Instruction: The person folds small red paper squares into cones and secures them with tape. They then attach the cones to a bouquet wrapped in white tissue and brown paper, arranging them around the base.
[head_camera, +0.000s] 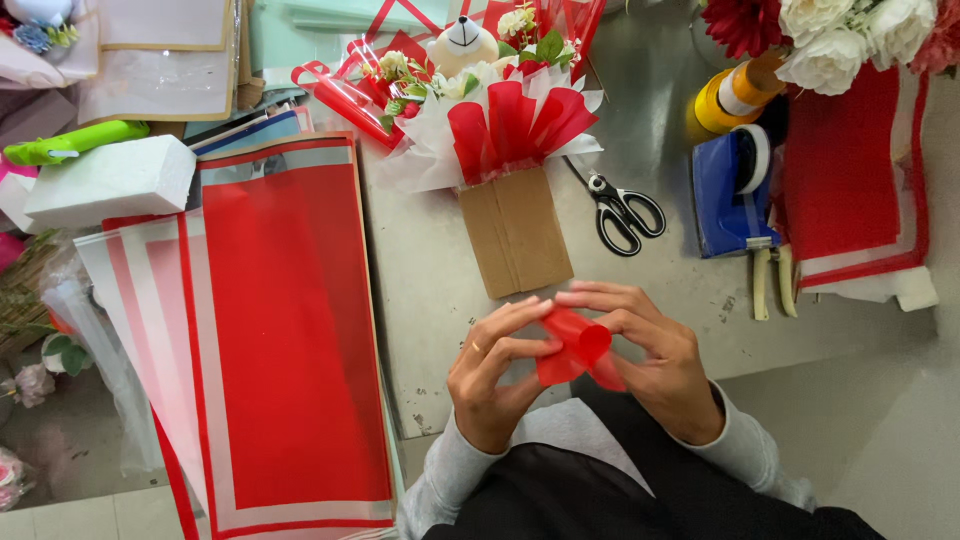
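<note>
Landmark = brown kraft-paper bouquet base (515, 232), standing on grey bench (440, 290), centre frame.

Small piece of translucent red wrapping film, rolled/folded into a short tube (575, 348): held in the air just below the base, near the bench's front edge, above the person's lap. Both hands on it, none nearer than the other. Left hand (490, 375) sits left of the film, fingers curled, thumb + fingertips pinching the film's left edge. Right hand (655, 355) sits right of it, fingers arched over the top, pinching the upper right part. Film's long axis runs approx. upper-right to lower-left, open roll end facing up-right; loose corner hangs down btwn the palms.

Hard to read: lower part of film is tucked behind right palm, so can't tell how many layers or whether fold is creased. Right thumb hidden under film.

Around: above the base, pleated red fans + white tissue, small flowers, plush bear head (462, 42). Right of base: black-handled scissors (625, 212); further right blue tape dispenser (730, 195), yellow tape roll (725, 100), red sheets, partly cut off at frame edge. Left of base: stack of large red sheets w/ pale borders (285, 330), overhanging bench edge; white foam block (110, 180) beyond.
</note>
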